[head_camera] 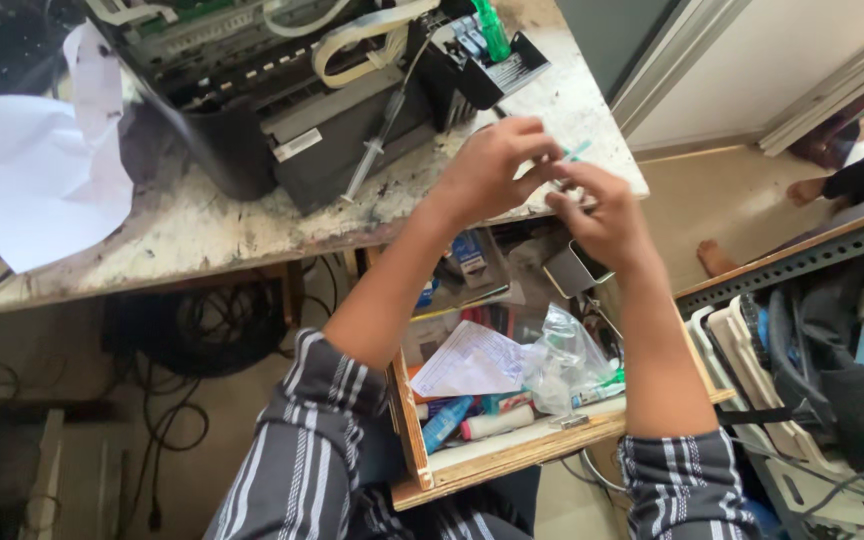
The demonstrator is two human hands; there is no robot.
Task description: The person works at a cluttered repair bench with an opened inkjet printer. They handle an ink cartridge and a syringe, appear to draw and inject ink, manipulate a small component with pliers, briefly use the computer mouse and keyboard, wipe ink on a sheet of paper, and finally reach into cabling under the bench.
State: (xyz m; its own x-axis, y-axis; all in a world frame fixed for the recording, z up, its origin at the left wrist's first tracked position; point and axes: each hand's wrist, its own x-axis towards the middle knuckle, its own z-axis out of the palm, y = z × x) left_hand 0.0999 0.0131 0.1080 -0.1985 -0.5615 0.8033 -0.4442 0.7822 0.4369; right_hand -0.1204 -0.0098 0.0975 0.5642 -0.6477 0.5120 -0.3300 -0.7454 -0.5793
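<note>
Hands, left (487,165) and right (602,215), on small teal-tipped syringe (574,153) above open drawer (512,455).

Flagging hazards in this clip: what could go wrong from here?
Both hands, left hand and right hand, work a small teal-tipped item directly above the open drawer; if dropped, it could vanish into the clutter. The syringe leaning on the opened printer might get knocked and roll off the worktable.

One camera only, up on my head, tipped steeply down and a little forward. It sits close above my hands (552,190), takes in the worktable (202,235) edge ahead, the open drawer (472,460) beneath, and the floor (692,200) off right.
</note>
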